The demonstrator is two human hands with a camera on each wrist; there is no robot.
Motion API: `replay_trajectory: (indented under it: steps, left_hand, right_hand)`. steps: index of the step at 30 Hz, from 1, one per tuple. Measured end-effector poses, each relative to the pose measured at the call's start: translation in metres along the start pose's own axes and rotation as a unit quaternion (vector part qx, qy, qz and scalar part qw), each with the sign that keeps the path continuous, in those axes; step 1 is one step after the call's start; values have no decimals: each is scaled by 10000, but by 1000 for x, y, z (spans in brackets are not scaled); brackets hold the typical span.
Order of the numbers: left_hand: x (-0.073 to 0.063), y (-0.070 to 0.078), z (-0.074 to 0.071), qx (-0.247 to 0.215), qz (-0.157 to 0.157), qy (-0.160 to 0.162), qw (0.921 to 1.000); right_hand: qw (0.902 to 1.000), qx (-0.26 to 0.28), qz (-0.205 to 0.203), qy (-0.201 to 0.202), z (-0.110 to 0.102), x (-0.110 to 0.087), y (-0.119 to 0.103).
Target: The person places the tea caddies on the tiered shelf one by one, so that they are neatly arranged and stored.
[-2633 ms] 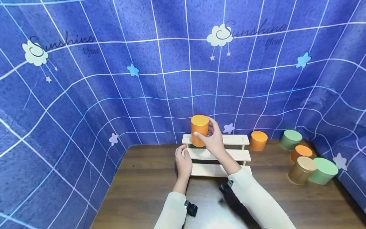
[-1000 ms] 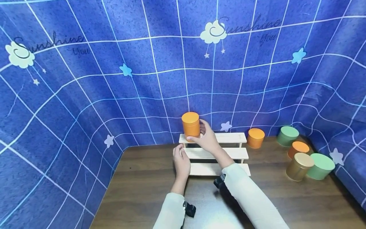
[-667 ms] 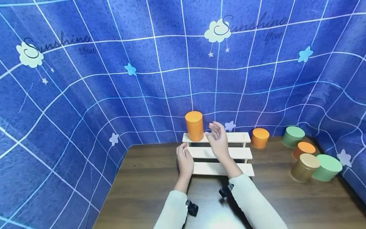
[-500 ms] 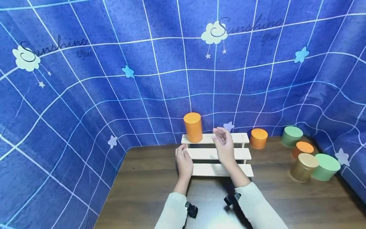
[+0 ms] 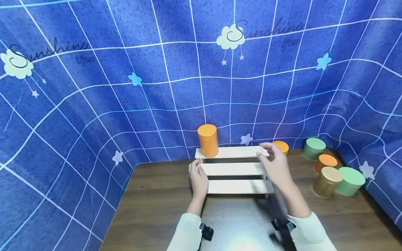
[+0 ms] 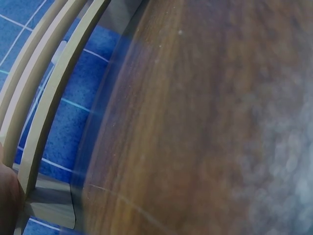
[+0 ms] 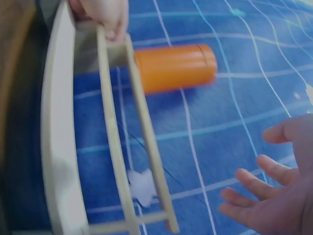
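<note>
A pale wooden three-tier rack (image 5: 235,169) stands at the back of the table. On the left of its top tier sits a tall orange canister (image 5: 208,140), upright. My left hand (image 5: 198,177) holds the rack's left end, fingers bent over the edge near the middle tier; in the left wrist view only a bit of that hand (image 6: 9,198) shows beside the slats. My right hand (image 5: 276,165), holding nothing, is over the rack's right end. In the right wrist view the right hand (image 7: 274,181) has its fingers spread, apart from the slats and the orange canister (image 7: 176,68).
A shorter orange tin (image 5: 281,147) stands behind my right hand, partly hidden. Farther right are a dark green tin (image 5: 314,149), a small orange tin (image 5: 325,162), a gold tin (image 5: 327,182) and a light green tin (image 5: 350,181). A blue curtain (image 5: 176,104) backs the table.
My right hand set the orange canister on the top tier, let go of it, and moved right to the rack's other end. My left hand has stayed at the left end.
</note>
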State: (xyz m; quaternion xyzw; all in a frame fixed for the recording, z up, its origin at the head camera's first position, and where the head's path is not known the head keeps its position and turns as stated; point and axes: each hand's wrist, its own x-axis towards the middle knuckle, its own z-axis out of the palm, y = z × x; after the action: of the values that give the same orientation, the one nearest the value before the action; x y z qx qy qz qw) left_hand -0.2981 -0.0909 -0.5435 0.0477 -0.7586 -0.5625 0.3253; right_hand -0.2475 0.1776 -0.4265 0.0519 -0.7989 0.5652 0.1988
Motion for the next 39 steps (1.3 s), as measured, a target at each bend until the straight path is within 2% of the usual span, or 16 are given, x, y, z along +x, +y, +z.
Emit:
replay_trajectory:
  steps: [3,7,10,13,17,21,24,27,34,39]
  left_hand:
    - [-1,0,1,19,21,-50,10000]
    - [-4,-2,4,25,-30,-117,9999]
    - [-6,-4,6,16,-59,-123,9999]
    - [-6,-4,6,-32,-90,-116,9999]
    - [-4,-2,5,-109,-138,-128,9998]
    - [-2,-1,6,-134,-167,-160,9996]
    - [-1,-1,7,-154,-190,-162,9996]
    - [-1,-2,7,-152,-264,-171,9994]
    - [0,-3,1,-140,-377,-86,9992]
    - [4,-6,-2,-190,-377,-5,9991]
  right_hand:
    - [9998,-155,12,91,-19,1,4]
    - [9961,-825,59,294,-49,-1,8]
    - [9870,-1566,105,358,-72,-2,10]
    - [9781,-2051,144,324,-92,-2,12]
    - [9592,-2786,471,103,-115,-4,17]
    - [9336,-3376,1128,-419,-137,-10,22]
    - [9219,-3500,1471,-772,-149,-12,27]
    - [9167,-3504,1655,-970,-156,-12,31]
    - [8990,-3488,2070,-1652,-160,-5,38]
    - [8957,-3322,2285,-1874,-163,0,43]
